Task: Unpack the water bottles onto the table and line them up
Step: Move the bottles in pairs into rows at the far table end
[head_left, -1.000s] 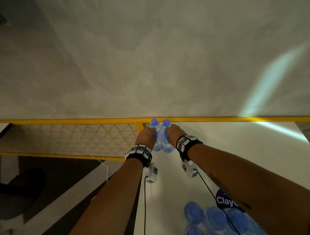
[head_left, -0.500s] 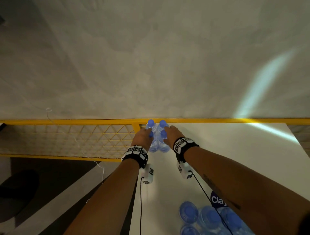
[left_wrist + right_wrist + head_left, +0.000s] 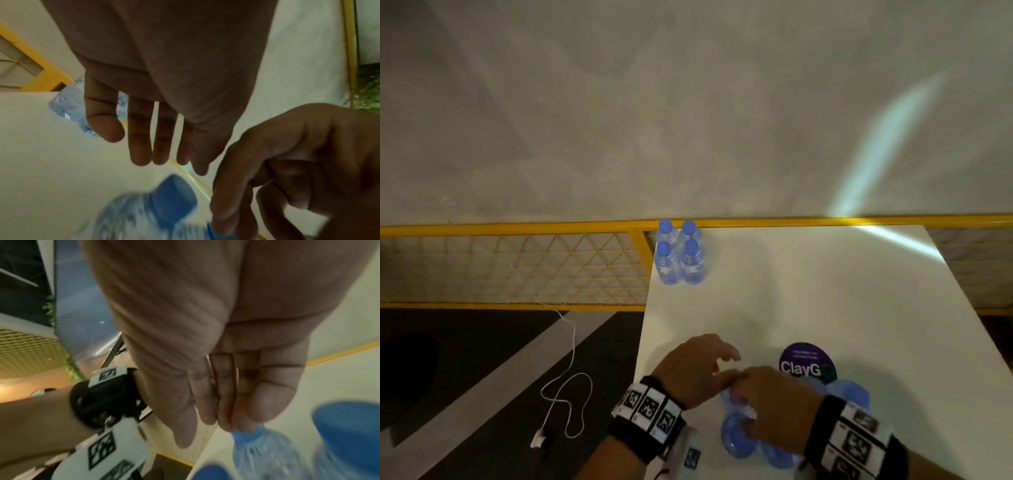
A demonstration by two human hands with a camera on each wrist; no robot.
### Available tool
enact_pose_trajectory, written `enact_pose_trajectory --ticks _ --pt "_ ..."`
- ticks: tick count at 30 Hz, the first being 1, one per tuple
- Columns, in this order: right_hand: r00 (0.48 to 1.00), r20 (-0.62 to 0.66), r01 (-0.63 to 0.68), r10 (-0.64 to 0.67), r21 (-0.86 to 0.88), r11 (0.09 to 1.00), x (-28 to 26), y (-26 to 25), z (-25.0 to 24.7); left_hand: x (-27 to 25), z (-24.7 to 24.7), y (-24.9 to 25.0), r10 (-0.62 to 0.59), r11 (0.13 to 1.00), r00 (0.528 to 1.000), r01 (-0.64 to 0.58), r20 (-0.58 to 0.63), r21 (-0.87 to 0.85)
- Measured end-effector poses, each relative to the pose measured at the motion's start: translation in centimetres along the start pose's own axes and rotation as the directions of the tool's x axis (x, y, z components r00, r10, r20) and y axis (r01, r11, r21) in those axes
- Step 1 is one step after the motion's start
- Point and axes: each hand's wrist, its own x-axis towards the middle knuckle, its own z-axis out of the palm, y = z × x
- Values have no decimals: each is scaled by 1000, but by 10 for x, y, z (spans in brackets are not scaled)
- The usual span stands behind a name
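Observation:
Four clear water bottles with blue caps (image 3: 680,253) stand in a tight two-by-two block at the far left corner of the white table (image 3: 808,291). Several more bottles, still in their wrap (image 3: 739,440), sit at the near edge under a purple label (image 3: 806,363). My left hand (image 3: 698,368) hovers just left of them, its fingers (image 3: 141,146) straight and holding nothing. My right hand (image 3: 767,404) is over the wrapped bottles. Its fingertips (image 3: 236,421) touch one blue-capped bottle (image 3: 261,456), the thumb apart from it.
A yellow rail (image 3: 791,222) runs along the table's far edge, with a yellow mesh fence (image 3: 517,267) to the left. The table's left edge drops to a dark floor where a white cable (image 3: 565,394) lies. A grey wall rises behind.
Both hands have let go of the bottles at the far corner and drawn back to the wrapped bottles at the near edge. The four bottles stay standing there.

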Motion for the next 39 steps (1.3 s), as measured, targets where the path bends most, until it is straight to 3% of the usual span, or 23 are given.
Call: enact_pose_trajectory --ticks 1,2,3,4,5,6,10,12,17,20,22,26,30,34,39 --pt "992 74 88 -101 160 983 -9 -3 17 -5 7 7 16 1000 999 -17 42 5" --pt "982 45 170 -181 181 969 -12 -1 35 -10 13 13 21 1000 996 -23 83 15" --pt "987 -50 157 -155 51 986 -14 -1 47 -13 17 17 9 1000 993 -13 115 27" --pt "990 -57 113 -126 -195 974 -11 3 60 -15 20 20 -18 999 991 13 132 39" --pt "996 -81 -4 -26 -345 939 -13 -1 65 -16 23 20 -51 998 989 45 137 50" --pt "994 -100 -78 41 -395 915 -14 -2 68 -17 25 20 -78 996 988 70 136 63" --pt "981 -98 -192 166 -416 889 -17 -18 70 -15 35 22 -122 985 985 105 120 140" --pt "966 -204 -232 157 -430 872 -14 -11 73 -15 37 25 -129 982 987 115 94 147" --pt "972 -167 -221 163 -428 876 -13 -17 64 -18 38 27 -163 980 983 151 88 128" --pt "989 -111 -142 96 -544 827 -15 -12 63 -17 35 26 -185 973 980 173 71 156" --pt "989 -142 -112 48 -486 867 -13 -1 59 -14 30 21 -161 974 987 154 29 166" --pt "947 -318 -111 55 -162 981 -23 10 13 7 -1 15 -89 984 990 104 -109 145" --pt "901 -423 -136 96 -67 988 -10 23 -51 51 -42 16 -56 981 976 93 -211 170" --pt "823 -542 -205 168 -8 979 30 42 -107 108 -75 14 -64 963 960 131 -271 236" --pt "800 -514 -324 309 64 944 83 64 -144 173 -101 0 -108 887 940 238 -323 396"
